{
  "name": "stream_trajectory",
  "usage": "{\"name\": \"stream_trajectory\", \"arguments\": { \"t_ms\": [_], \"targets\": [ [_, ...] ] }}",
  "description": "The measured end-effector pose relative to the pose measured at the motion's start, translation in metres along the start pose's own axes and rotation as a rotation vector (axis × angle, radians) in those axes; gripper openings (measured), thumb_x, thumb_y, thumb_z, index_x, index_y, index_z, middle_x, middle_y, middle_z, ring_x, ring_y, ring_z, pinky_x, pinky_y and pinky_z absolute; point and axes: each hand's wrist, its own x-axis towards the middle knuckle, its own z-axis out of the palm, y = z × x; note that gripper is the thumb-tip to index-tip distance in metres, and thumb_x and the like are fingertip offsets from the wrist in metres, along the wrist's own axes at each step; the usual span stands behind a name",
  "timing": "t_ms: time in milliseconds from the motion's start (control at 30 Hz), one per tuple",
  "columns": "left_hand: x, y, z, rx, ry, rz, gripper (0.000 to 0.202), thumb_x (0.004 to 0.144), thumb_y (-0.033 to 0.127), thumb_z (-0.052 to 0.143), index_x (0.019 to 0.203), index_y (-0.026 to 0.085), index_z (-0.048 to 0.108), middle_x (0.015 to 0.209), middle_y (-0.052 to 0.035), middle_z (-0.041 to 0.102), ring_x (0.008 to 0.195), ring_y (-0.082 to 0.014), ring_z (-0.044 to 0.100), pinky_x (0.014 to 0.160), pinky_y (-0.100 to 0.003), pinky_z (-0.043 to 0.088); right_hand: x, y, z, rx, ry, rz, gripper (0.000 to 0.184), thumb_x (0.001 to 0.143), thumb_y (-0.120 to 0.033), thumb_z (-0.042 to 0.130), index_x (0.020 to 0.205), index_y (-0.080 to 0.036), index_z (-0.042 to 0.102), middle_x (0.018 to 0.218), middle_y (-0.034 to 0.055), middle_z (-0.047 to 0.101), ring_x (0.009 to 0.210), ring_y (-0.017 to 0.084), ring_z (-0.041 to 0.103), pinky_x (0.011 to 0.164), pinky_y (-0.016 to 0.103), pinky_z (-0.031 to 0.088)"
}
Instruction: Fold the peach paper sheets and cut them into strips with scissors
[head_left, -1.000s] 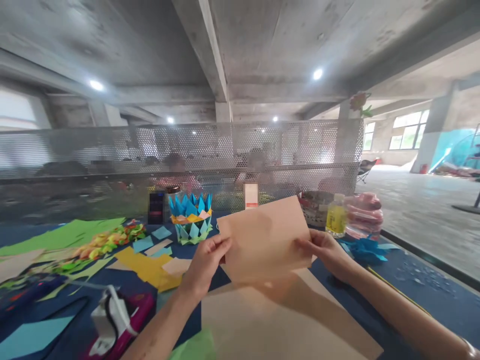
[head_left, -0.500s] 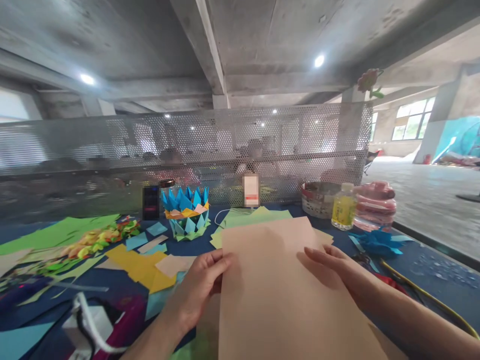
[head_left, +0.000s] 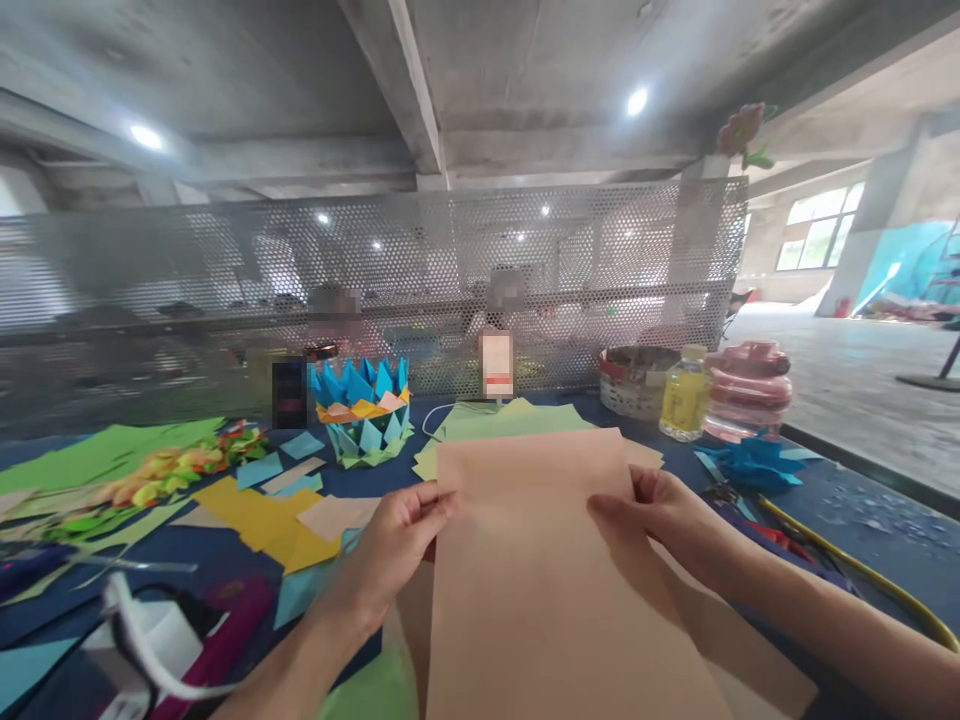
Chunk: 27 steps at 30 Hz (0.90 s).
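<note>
A large peach-coloured paper sheet point(head_left: 540, 570) stretches from my hands toward me, held just above the table. My left hand point(head_left: 390, 555) pinches its left edge between thumb and fingers. My right hand point(head_left: 667, 515) grips the right edge, thumb on top. Another peach sheet point(head_left: 750, 650) lies on the dark blue table point(head_left: 847, 520) beneath it. Pale green sheets point(head_left: 502, 425) lie just beyond the held sheet's far edge.
A blue and orange folded paper basket point(head_left: 364, 415) stands behind. Yellow and blue paper scraps point(head_left: 262, 510), green paper point(head_left: 97, 455) and a white and magenta tool point(head_left: 172, 640) lie at left. A yellow bottle point(head_left: 684, 398), woven bowl point(head_left: 637, 378), pink stack point(head_left: 750, 390) stand at right. A perforated metal screen point(head_left: 450, 290) closes the back.
The folded peach sheet held upright a second ago is now opened out to full length and lowered toward me. Both hands stayed on its side edges.
</note>
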Motion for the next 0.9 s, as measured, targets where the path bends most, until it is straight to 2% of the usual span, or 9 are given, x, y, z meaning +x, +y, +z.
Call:
{"name": "stream_trajectory", "arguments": {
  "t_ms": [100, 367, 533, 600, 733, 900],
  "targets": [
    [0.0011, -0.0017, -0.0014, -0.021, -0.02, -0.014, 0.042, 0.065, 0.044, 0.073, 0.095, 0.016, 0.07, 0.08, -0.0066, 0.073, 0.064, -0.0181, 0.065, 0.062, -0.027, 0.05, -0.0003, 0.0003, 0.0005, -0.004, 0.004, -0.013, 0.045, 0.056, -0.047, 0.08, 0.085, -0.016, 0.065, 0.074, 0.0029, 0.068, 0.066, 0.018, 0.063, 0.06, 0.027, 0.047],
    [-0.0004, -0.0011, -0.0007, -0.007, 0.024, -0.028, 0.037, 0.066, 0.044, 0.073, 0.091, 0.016, 0.071, 0.074, -0.0045, 0.072, 0.063, -0.0158, 0.064, 0.059, -0.023, 0.048, 0.0012, 0.0031, 0.0003, -0.005, -0.024, -0.023, 0.038, 0.058, -0.046, 0.079, 0.076, -0.015, 0.065, 0.066, 0.0008, 0.066, 0.057, 0.014, 0.057, 0.053, 0.024, 0.04],
    [-0.0025, 0.0009, -0.0013, -0.084, -0.146, -0.037, 0.035, 0.07, 0.04, 0.073, 0.096, 0.017, 0.07, 0.08, -0.0056, 0.072, 0.064, -0.0149, 0.063, 0.06, -0.023, 0.048, 0.0032, 0.0036, -0.0008, 0.004, 0.02, -0.02, 0.042, 0.054, -0.048, 0.081, 0.075, -0.015, 0.065, 0.069, 0.0028, 0.067, 0.06, 0.016, 0.059, 0.053, 0.025, 0.042],
    [-0.003, 0.0017, -0.0012, -0.106, -0.178, -0.051, 0.034, 0.07, 0.036, 0.073, 0.099, 0.017, 0.07, 0.081, -0.0059, 0.072, 0.065, -0.015, 0.064, 0.06, -0.023, 0.048, 0.0015, 0.0014, 0.0004, 0.019, 0.015, -0.024, 0.043, 0.056, -0.05, 0.08, 0.076, -0.015, 0.065, 0.069, 0.003, 0.067, 0.06, 0.016, 0.06, 0.054, 0.025, 0.043],
    [-0.0024, 0.0015, -0.0008, -0.089, -0.145, -0.053, 0.034, 0.071, 0.03, 0.072, 0.101, 0.016, 0.069, 0.084, -0.0075, 0.073, 0.068, -0.0169, 0.066, 0.061, -0.024, 0.05, -0.0021, -0.0021, 0.0024, 0.016, 0.002, -0.036, 0.04, 0.06, -0.049, 0.078, 0.076, -0.015, 0.064, 0.065, 0.0015, 0.065, 0.056, 0.014, 0.058, 0.052, 0.023, 0.042],
    [0.0012, -0.002, -0.0023, -0.113, -0.058, -0.051, 0.035, 0.067, 0.03, 0.074, 0.099, 0.015, 0.07, 0.085, -0.0082, 0.074, 0.068, -0.0175, 0.067, 0.062, -0.025, 0.05, -0.0038, -0.005, 0.0039, -0.002, -0.068, -0.028, 0.039, 0.067, -0.049, 0.074, 0.086, -0.015, 0.067, 0.075, 0.0036, 0.069, 0.063, 0.015, 0.062, 0.055, 0.023, 0.044]
  ]
}}
